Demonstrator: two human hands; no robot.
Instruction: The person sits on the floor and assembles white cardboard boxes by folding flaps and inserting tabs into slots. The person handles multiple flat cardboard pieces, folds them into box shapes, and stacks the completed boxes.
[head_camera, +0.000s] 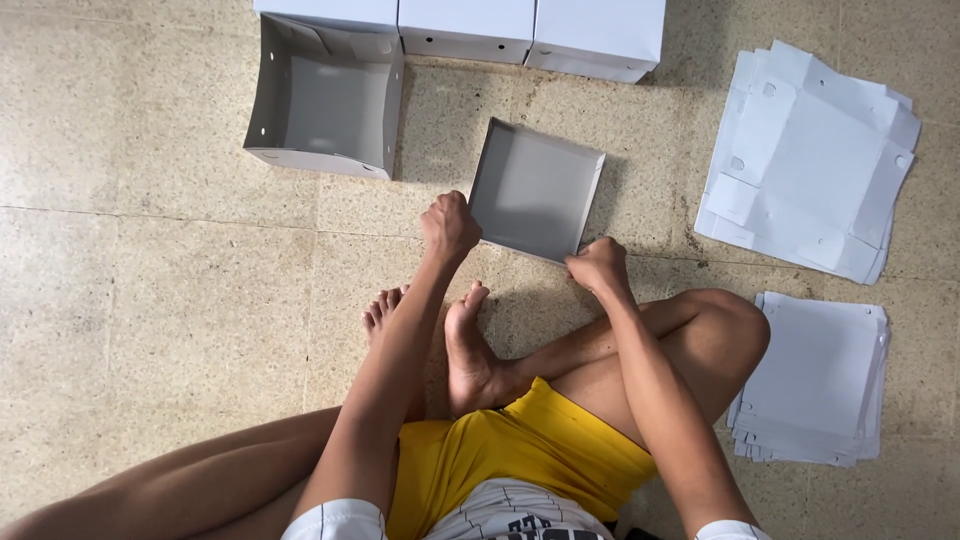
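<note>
Head view: I see my left hand (449, 226) closed in a fist on the near left corner of a shallow grey box lid (535, 190). My right hand (598, 266) pinches its near right corner, fingers curled tight. The lid lies on the speckled floor (150, 300) just ahead of my crossed legs. Its walls stand up on all sides; by my judgement it is nearly formed. An open box (325, 100) and closed boxes (500, 25) sit beyond. Two stacks of flat blanks (810, 160) (815, 375) remain unfolded at right.
</note>
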